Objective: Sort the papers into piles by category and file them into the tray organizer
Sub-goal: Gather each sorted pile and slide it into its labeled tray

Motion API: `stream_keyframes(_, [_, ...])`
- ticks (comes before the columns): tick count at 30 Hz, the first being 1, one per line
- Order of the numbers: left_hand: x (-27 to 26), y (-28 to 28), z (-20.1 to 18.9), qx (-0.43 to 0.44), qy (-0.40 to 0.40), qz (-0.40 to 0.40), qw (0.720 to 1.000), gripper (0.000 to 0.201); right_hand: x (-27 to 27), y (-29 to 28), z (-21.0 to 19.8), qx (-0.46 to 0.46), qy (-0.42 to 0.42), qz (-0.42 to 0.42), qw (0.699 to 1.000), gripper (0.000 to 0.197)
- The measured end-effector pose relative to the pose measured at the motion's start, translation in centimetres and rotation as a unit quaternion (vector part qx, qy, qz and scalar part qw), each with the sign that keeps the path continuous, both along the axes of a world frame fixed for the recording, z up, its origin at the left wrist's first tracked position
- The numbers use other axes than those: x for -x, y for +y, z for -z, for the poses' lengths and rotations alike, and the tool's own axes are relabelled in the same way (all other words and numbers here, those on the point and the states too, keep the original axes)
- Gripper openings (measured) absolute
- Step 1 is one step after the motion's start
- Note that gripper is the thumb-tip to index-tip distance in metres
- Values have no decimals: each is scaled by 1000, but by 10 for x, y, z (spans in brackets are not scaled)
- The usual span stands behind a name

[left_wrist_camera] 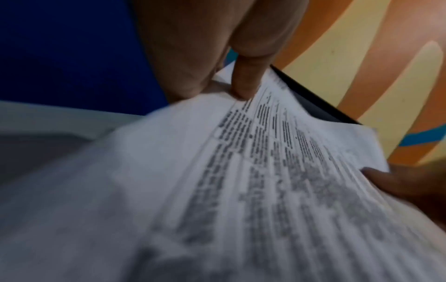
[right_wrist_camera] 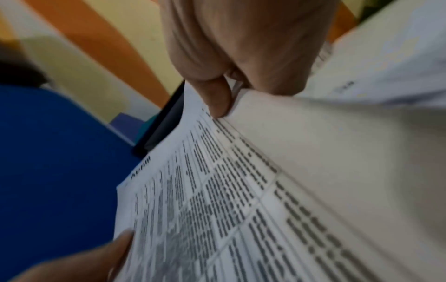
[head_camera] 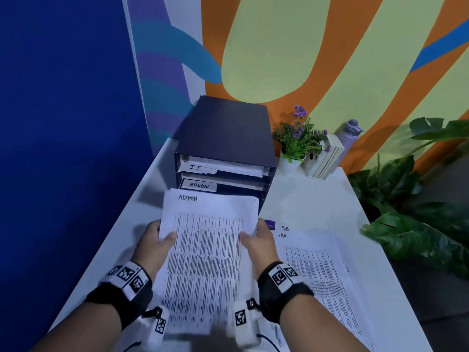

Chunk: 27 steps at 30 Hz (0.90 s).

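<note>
A small potted plant with purple flowers [head_camera: 297, 141], leaning books [head_camera: 327, 161], a lilac water bottle [head_camera: 349, 134] and a large leafy plant [head_camera: 416, 199] beside a colourful mural wall [head_camera: 291, 47].

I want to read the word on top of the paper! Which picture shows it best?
The head view: the handwritten word ADMIN is sharp at the top of the white printed paper stack. The right wrist view shows that word only blurred and partly cut off. In the left wrist view it cannot be made out.

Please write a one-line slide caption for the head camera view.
Both hands, left hand and right hand, hold the ADMIN papers before the tray organizer.
</note>
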<state>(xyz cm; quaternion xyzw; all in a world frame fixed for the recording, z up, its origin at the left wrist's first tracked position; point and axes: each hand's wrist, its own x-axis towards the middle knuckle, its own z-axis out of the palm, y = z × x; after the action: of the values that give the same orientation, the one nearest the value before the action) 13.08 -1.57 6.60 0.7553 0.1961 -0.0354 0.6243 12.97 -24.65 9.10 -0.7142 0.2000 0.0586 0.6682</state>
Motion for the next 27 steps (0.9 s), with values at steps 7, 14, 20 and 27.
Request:
stream_keyframes(7, [40,29,9,22,109,206,972,46,-62,-13,24,18,62,43,997,16])
stream_keyframes(14, [5,10,-16,87,93,143,981,30,-95,-22,-1,63,47,29,996,25])
stream_keyframes(20, [-73,-9,-17,95,73,89,989,25,-78,-12,11,102,38,-5,994,37])
stream_keyframes(27, [-153,-37,-24,-48,64,86,993,25,-97,-5,9,67,-37,44,996,65])
